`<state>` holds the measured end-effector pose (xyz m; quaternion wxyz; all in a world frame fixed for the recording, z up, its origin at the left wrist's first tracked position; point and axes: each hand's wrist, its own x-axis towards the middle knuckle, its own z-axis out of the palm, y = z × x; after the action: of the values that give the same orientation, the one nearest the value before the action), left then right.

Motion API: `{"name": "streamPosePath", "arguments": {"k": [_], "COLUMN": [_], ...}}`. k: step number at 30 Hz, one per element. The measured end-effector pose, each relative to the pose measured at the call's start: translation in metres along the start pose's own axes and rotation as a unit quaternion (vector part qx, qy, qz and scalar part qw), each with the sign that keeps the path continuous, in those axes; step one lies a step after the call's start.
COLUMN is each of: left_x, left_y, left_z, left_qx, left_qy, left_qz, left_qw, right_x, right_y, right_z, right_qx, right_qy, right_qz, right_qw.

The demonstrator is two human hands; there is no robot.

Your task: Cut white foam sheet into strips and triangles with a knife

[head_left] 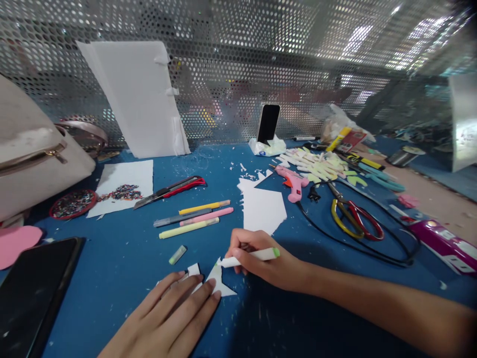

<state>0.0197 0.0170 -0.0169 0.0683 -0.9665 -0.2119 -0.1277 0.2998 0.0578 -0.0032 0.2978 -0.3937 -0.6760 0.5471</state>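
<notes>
A white marker (257, 256) with a green end is gripped in my right hand (263, 258), its tip touching the upper point of a white paper cutout (220, 283). A little green shows at that point. My left hand (175, 313) lies flat over the cutout's left part, fingers slightly apart, pressing it to the blue table. Under and beside those fingers another small white paper piece (194, 270) peeks out. A loose clear-and-green cap (178, 254) rests just above my left hand. Beyond it lie several markers (190, 227) in yellow, grey, pink and light green.
Farther off are a red cutter (171, 191), cut white paper (264, 209), a pink glue gun (294, 183) with a black cord, scissors (354, 219) and paper strips (316, 161). A dark phone (33, 293) lies left, near a bead dish (73, 204). Another phone (269, 123) stands behind.
</notes>
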Motion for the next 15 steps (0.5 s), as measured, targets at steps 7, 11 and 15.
{"name": "streamPosePath", "arguments": {"k": [7,11,15], "left_x": [-0.0005,-0.0014,-0.0017], "left_y": [0.0003,-0.0023,-0.0038], "left_z": [0.0000,0.0054,0.0080], "left_qx": [0.009,0.021,0.029], "left_qy": [-0.006,0.017,0.041], "left_qz": [0.005,0.018,0.032], "left_qw": [1.000,0.999,0.998], "right_x": [0.0001,0.0002,0.0000], "right_y": [-0.0009,-0.0010,-0.0009], "right_z": [-0.0003,-0.0003,0.0000], "right_qx": [0.000,0.017,0.006], "right_qy": [0.001,-0.030,0.010], "right_qz": [-0.008,-0.008,-0.008], "right_qw": [1.000,0.999,1.000]}}
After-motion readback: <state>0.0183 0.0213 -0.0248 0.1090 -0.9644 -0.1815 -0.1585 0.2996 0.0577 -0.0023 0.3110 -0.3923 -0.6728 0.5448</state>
